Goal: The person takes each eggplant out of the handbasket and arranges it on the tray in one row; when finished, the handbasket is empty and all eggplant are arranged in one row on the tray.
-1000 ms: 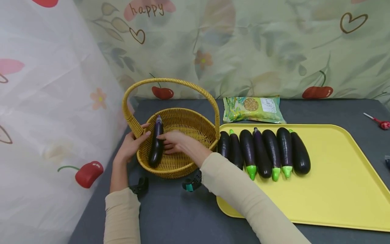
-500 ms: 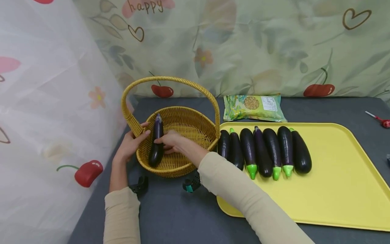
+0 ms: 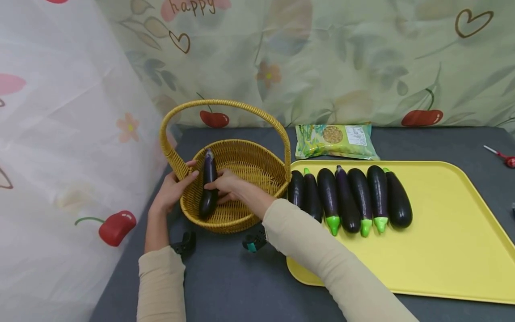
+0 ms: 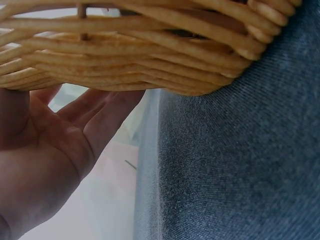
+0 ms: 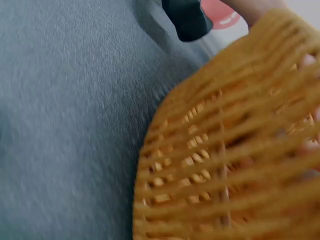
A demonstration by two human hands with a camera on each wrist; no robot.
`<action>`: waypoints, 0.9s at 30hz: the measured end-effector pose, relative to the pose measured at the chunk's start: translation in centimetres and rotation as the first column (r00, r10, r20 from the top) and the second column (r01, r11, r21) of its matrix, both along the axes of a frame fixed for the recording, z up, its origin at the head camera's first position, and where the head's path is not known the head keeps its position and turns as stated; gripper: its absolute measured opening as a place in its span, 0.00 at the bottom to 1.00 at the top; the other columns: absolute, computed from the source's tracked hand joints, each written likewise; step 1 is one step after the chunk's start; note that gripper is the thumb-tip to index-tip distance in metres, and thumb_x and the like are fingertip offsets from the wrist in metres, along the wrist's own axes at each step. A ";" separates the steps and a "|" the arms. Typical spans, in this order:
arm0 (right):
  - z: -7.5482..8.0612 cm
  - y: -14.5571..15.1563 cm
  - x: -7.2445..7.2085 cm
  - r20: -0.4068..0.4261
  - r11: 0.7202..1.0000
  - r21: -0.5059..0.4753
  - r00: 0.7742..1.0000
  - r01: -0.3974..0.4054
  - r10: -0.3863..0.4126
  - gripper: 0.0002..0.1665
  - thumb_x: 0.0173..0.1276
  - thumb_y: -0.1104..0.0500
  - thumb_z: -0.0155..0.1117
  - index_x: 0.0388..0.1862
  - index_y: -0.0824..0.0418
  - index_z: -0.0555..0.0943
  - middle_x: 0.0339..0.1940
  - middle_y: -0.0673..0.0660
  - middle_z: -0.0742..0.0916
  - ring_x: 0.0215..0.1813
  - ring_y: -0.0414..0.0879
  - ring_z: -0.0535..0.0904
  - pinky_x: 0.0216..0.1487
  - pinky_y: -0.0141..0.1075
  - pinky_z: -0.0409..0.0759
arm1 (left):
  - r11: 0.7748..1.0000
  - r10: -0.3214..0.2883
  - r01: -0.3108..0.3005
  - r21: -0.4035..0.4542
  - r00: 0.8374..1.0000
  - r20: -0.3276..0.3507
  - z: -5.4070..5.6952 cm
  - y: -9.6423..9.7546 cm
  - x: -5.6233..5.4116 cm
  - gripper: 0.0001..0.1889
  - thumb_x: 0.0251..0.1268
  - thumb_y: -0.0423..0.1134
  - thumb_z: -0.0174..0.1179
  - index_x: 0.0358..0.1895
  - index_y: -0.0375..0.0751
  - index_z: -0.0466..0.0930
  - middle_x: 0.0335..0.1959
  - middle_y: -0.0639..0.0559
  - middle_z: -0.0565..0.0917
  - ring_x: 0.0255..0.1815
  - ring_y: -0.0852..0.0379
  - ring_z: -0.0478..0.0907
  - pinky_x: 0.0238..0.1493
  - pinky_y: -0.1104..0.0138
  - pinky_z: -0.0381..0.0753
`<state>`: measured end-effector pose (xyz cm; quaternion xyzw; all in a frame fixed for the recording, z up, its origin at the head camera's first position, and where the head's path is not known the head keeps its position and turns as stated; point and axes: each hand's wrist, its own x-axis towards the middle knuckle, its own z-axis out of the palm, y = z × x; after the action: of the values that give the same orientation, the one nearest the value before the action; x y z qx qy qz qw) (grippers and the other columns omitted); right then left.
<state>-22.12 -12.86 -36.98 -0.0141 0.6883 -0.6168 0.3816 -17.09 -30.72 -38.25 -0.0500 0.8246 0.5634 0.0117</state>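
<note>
A woven basket (image 3: 231, 229) with a tall arched handle (image 3: 227, 103) stands on the dark cloth. My left hand (image 3: 170, 193) grips its left rim at the handle's base, thumb over the edge. From the left wrist view, the palm and fingers (image 4: 112, 112) lie against the outside of the weave. One dark eggplant (image 3: 208, 205) lies lengthwise at the left inside the basket, stem end pointing away. My right hand (image 3: 231, 184) reaches in and holds it mid-length, thumb on top; the other fingers are partly hidden. In the right wrist view the basket wall (image 5: 210, 165) covers most of the hand.
Right of the basket, a yellow tray (image 3: 438, 259) carries a row of several eggplants (image 3: 362, 197), the leftmost close to the basket. Behind the tray lies a green food packet (image 3: 335, 141). A lollipop (image 3: 508, 160) is at far right. Patterned sheets (image 3: 342, 62) hang behind and left.
My right thumb has come further over the eggplant, and the eggplant's lower end has shifted slightly right. The left hand keeps its place on the rim.
</note>
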 end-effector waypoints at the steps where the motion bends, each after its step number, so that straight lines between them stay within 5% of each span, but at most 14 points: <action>1: 0.0 0.2 -0.1 -0.002 1.000 0.000 1.000 0.000 0.000 0.34 0.65 0.64 0.65 0.68 0.61 0.64 0.50 0.63 0.77 0.51 0.59 0.76 0.40 0.47 0.81 | 1.000 0.001 -0.001 -0.002 1.000 0.000 0.0 0.0 0.0 0.32 0.68 0.53 0.56 0.73 0.48 0.62 0.67 0.40 0.66 0.59 0.43 0.71 0.48 0.64 0.75; 9: 0.5 2.3 -1.4 0.007 0.999 -0.007 0.999 0.040 -0.040 0.37 0.66 0.65 0.65 0.71 0.59 0.61 0.54 0.65 0.77 0.51 0.61 0.78 0.42 0.49 0.80 | 1.000 0.009 -0.009 -0.016 1.000 0.004 -0.1 0.1 0.0 0.33 0.68 0.54 0.55 0.73 0.46 0.61 0.67 0.40 0.66 0.61 0.44 0.70 0.53 0.62 0.72; 27: 2.1 5.5 -1.8 0.015 0.999 -0.003 0.999 -0.032 0.032 0.32 0.68 0.62 0.62 0.67 0.62 0.62 0.55 0.65 0.77 0.53 0.59 0.78 0.41 0.47 0.81 | 1.000 0.001 -0.001 -0.009 1.000 0.000 0.0 0.0 0.0 0.34 0.68 0.55 0.55 0.73 0.46 0.60 0.67 0.41 0.66 0.62 0.45 0.68 0.57 0.56 0.68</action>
<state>-23.96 -7.32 -34.92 -0.0208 0.6842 -0.6118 0.3965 -17.09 -30.71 -38.28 -0.0505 0.8272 0.5595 0.0109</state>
